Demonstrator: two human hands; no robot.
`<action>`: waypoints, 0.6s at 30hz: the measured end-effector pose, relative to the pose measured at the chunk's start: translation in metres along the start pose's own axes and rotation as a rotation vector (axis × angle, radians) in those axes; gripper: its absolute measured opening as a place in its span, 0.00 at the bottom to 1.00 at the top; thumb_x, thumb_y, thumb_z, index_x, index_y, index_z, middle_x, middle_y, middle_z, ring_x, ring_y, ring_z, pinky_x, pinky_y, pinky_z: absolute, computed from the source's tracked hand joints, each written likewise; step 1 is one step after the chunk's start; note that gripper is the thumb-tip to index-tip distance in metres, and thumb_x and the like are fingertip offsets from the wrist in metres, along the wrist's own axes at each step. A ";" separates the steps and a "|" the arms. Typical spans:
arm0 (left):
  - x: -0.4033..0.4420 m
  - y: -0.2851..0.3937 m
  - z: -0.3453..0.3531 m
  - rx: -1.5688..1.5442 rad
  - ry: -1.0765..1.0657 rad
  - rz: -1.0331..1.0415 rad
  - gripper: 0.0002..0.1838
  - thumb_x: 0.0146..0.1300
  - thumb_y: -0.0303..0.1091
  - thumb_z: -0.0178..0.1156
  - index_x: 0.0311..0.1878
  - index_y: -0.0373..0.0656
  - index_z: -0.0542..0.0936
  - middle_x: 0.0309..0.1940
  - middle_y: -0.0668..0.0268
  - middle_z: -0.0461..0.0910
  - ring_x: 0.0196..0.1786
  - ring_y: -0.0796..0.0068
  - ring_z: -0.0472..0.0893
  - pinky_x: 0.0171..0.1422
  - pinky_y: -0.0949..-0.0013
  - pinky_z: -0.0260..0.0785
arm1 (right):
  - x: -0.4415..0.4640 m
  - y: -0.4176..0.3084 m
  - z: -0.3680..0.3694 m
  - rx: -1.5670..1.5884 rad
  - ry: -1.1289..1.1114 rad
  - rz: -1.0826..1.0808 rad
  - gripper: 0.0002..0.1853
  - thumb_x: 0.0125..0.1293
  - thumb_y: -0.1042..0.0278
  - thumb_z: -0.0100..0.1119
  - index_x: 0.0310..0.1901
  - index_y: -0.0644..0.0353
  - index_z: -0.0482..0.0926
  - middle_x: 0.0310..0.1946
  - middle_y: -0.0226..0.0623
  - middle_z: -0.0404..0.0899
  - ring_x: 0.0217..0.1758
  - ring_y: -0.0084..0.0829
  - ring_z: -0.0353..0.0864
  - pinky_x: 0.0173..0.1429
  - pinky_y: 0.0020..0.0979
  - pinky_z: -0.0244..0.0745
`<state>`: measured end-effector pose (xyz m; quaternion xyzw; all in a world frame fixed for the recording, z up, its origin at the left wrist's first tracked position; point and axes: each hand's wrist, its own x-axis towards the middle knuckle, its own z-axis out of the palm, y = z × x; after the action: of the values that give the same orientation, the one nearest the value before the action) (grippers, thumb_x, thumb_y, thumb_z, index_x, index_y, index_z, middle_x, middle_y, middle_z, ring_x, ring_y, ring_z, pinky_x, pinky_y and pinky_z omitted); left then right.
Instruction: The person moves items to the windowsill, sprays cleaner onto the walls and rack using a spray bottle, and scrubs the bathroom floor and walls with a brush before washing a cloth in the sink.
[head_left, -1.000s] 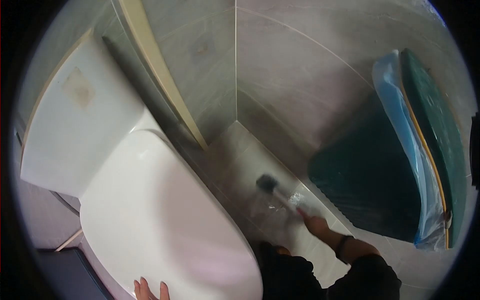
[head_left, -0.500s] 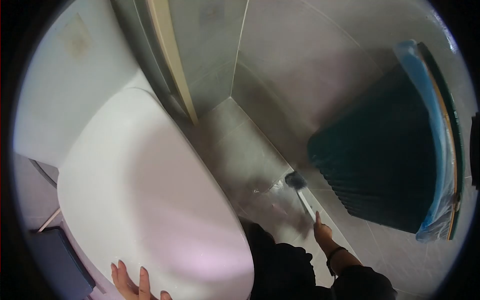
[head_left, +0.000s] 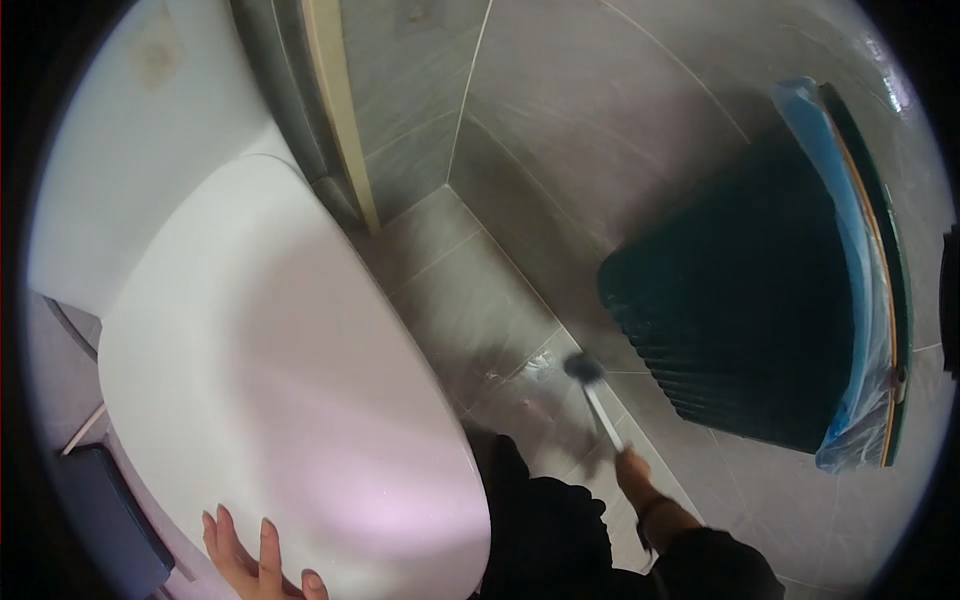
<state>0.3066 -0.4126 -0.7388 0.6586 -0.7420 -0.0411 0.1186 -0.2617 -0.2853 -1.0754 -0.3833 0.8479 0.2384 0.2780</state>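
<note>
My right hand (head_left: pixel 633 472) is closed around the white handle of a toilet brush (head_left: pixel 602 414). The brush's dark round head (head_left: pixel 583 368) is at the floor beside the wall edge, next to a wet, shiny patch (head_left: pixel 540 366) on the grey tiles. My left hand (head_left: pixel 252 562) rests on the closed white toilet lid (head_left: pixel 270 330), near its front edge, fingers spread and holding nothing.
A dark green bin (head_left: pixel 740 300) with a blue plastic liner (head_left: pixel 857 270) stands at the right. The toilet tank (head_left: pixel 140 150) is at upper left. A cream-coloured upright strip (head_left: pixel 340 110) rises behind the toilet. A dark blue box-like thing (head_left: pixel 115 520) sits at lower left.
The whole view has shifted a little, so everything sits slightly further left. The brush head has moved slightly away from the wet patch. My left hand stays on the lid.
</note>
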 end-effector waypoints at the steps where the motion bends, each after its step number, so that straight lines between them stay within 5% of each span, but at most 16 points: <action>1: -0.001 -0.001 0.003 -0.010 0.009 0.004 0.28 0.67 0.48 0.50 0.67 0.48 0.73 0.72 0.45 0.58 0.74 0.41 0.55 0.74 0.38 0.50 | -0.030 0.013 0.001 -0.029 -0.063 0.118 0.22 0.72 0.58 0.44 0.60 0.65 0.68 0.44 0.49 0.83 0.48 0.49 0.84 0.53 0.49 0.76; 2: -0.001 -0.001 0.006 -0.010 0.017 0.002 0.28 0.67 0.48 0.50 0.67 0.48 0.73 0.72 0.45 0.57 0.74 0.41 0.55 0.74 0.38 0.50 | -0.049 0.021 -0.001 -0.059 -0.128 0.235 0.23 0.72 0.57 0.44 0.59 0.67 0.68 0.43 0.49 0.83 0.47 0.49 0.84 0.53 0.50 0.76; 5: -0.003 -0.003 0.006 -0.012 0.012 0.035 0.28 0.67 0.47 0.50 0.68 0.48 0.72 0.72 0.45 0.57 0.74 0.40 0.55 0.73 0.37 0.50 | 0.043 0.025 0.064 -0.022 0.078 -0.087 0.21 0.73 0.56 0.43 0.60 0.57 0.71 0.45 0.49 0.83 0.49 0.49 0.84 0.54 0.48 0.76; 8: -0.005 -0.004 0.010 -0.035 0.025 0.051 0.28 0.66 0.46 0.51 0.69 0.48 0.71 0.73 0.45 0.56 0.74 0.40 0.54 0.73 0.37 0.49 | 0.093 -0.166 -0.048 0.155 0.118 -0.197 0.20 0.73 0.56 0.41 0.55 0.58 0.75 0.48 0.50 0.82 0.52 0.51 0.81 0.57 0.47 0.75; 10: -0.005 0.001 0.005 -0.047 -0.005 0.019 0.29 0.66 0.45 0.52 0.70 0.48 0.70 0.73 0.45 0.56 0.74 0.40 0.54 0.74 0.38 0.48 | 0.084 -0.273 -0.122 0.400 0.026 -0.124 0.17 0.72 0.59 0.43 0.49 0.62 0.77 0.42 0.51 0.83 0.44 0.51 0.84 0.48 0.48 0.78; 13: -0.005 0.003 -0.004 0.009 -0.074 -0.007 0.29 0.65 0.43 0.53 0.70 0.48 0.70 0.73 0.45 0.56 0.74 0.39 0.54 0.74 0.38 0.47 | 0.074 -0.276 -0.086 0.233 0.165 -0.379 0.18 0.71 0.62 0.40 0.54 0.65 0.72 0.40 0.56 0.82 0.45 0.57 0.82 0.50 0.54 0.76; 14: -0.003 0.004 -0.008 0.016 -0.071 -0.008 0.29 0.64 0.43 0.53 0.69 0.48 0.70 0.72 0.45 0.56 0.73 0.38 0.54 0.74 0.38 0.47 | 0.070 -0.235 -0.041 -0.162 0.394 -0.738 0.14 0.69 0.67 0.46 0.48 0.67 0.77 0.37 0.49 0.81 0.35 0.48 0.85 0.35 0.42 0.81; 15: -0.003 0.006 -0.010 0.022 -0.068 -0.007 0.29 0.64 0.42 0.53 0.69 0.48 0.71 0.72 0.44 0.57 0.73 0.37 0.54 0.73 0.38 0.46 | 0.037 -0.211 -0.044 -0.083 0.105 -0.645 0.16 0.70 0.66 0.44 0.50 0.66 0.75 0.44 0.50 0.79 0.41 0.52 0.84 0.42 0.47 0.81; 18: -0.002 0.003 -0.006 -0.006 -0.006 -0.008 0.30 0.61 0.41 0.55 0.68 0.48 0.72 0.72 0.44 0.57 0.72 0.35 0.55 0.73 0.38 0.47 | -0.026 -0.162 -0.035 -0.073 -0.070 -0.619 0.21 0.73 0.60 0.36 0.59 0.63 0.68 0.59 0.60 0.72 0.55 0.55 0.79 0.60 0.57 0.70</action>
<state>0.3048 -0.4095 -0.7328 0.6612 -0.7394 -0.0460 0.1182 -0.1308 -0.3894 -1.0643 -0.6245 0.6716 0.1860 0.3525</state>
